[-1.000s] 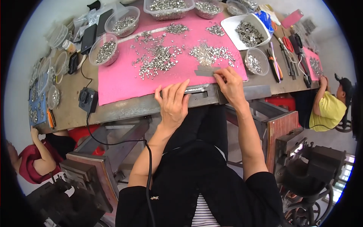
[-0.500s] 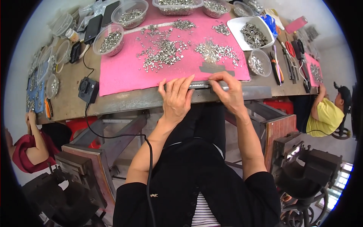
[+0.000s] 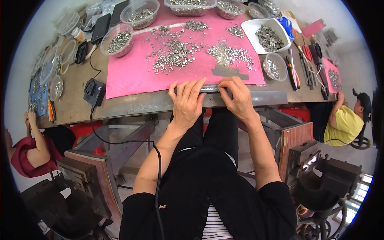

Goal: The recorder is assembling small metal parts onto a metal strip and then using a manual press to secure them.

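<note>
At the near edge of the bench, a narrow metal bar [image 3: 209, 88] with a row of small shiny pieces along it lies between my hands. My left hand [image 3: 186, 102] is closed over its left end, fingers bent on the far side and thumb close to the near side. Thumb and bent fingers of my right hand [image 3: 237, 98] press at the bar's right end; anything small between those fingertips is hidden. Just beyond, small silvery metal pieces [image 3: 176, 58] lie heaped on a pink mat [image 3: 132, 80], beside a pile of thin bright pieces [image 3: 226, 56].
Clear tubs of metal parts [image 3: 118, 42] and a white tray [image 3: 250, 30] ring the mat. Pliers [image 3: 291, 74] lie at right. A black power adapter [image 3: 94, 94] trails its cable [image 3: 132, 141] past my left arm. A person in yellow [image 3: 344, 124] and another in maroon [image 3: 30, 156] sit either side.
My right hand has moved slightly left along the bar, its fingers now lower and more bent. My left hand stays nearly in place.
</note>
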Action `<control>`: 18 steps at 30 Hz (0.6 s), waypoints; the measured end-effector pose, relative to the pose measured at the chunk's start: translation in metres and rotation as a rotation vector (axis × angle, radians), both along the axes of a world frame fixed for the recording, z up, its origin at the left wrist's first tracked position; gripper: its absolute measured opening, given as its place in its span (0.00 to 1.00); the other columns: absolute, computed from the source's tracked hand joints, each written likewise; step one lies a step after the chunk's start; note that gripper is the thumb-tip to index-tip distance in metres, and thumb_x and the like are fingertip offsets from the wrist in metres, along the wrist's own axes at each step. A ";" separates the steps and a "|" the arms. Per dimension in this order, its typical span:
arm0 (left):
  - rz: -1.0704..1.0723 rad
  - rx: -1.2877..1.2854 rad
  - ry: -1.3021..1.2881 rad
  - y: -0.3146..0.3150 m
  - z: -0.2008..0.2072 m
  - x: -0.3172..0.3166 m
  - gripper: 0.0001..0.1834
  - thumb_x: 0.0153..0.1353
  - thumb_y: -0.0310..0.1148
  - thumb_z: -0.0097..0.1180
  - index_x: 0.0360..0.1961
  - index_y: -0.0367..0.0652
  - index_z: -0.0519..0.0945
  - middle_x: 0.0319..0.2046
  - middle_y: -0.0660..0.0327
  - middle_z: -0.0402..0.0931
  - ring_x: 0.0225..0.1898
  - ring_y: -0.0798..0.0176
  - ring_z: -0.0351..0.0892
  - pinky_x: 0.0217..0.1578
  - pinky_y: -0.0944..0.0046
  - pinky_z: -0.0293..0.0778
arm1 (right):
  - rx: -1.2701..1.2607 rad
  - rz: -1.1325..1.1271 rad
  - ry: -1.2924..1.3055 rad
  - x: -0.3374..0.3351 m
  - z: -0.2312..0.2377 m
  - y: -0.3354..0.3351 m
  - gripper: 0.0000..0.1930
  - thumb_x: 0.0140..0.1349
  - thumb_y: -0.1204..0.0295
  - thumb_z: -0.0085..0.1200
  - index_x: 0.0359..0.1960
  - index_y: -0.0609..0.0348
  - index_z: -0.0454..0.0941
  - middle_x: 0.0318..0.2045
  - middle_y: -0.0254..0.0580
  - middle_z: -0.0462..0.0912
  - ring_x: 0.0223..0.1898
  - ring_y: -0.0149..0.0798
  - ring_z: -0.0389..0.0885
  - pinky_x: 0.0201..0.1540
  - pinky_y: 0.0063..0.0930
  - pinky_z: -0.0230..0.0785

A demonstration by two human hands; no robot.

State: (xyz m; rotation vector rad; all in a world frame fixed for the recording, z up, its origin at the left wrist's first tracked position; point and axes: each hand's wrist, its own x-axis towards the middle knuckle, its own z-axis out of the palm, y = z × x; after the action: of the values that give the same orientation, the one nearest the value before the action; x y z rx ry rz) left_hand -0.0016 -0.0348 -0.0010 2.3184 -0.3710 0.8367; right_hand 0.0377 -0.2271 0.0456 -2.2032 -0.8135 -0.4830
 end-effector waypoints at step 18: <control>0.008 0.055 -0.091 -0.001 -0.010 0.008 0.31 0.55 0.30 0.68 0.63 0.50 0.77 0.48 0.63 0.77 0.52 0.59 0.75 0.64 0.43 0.55 | 0.265 -0.021 0.271 0.008 -0.026 -0.013 0.06 0.59 0.76 0.63 0.38 0.60 0.83 0.33 0.37 0.85 0.37 0.36 0.82 0.43 0.31 0.72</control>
State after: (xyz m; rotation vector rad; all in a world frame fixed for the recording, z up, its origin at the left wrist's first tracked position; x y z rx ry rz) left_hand 0.0068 -0.0361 -0.0109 2.3396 -0.4290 0.9491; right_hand 0.0456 -0.2402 0.0191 -1.9775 -0.5491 -0.2758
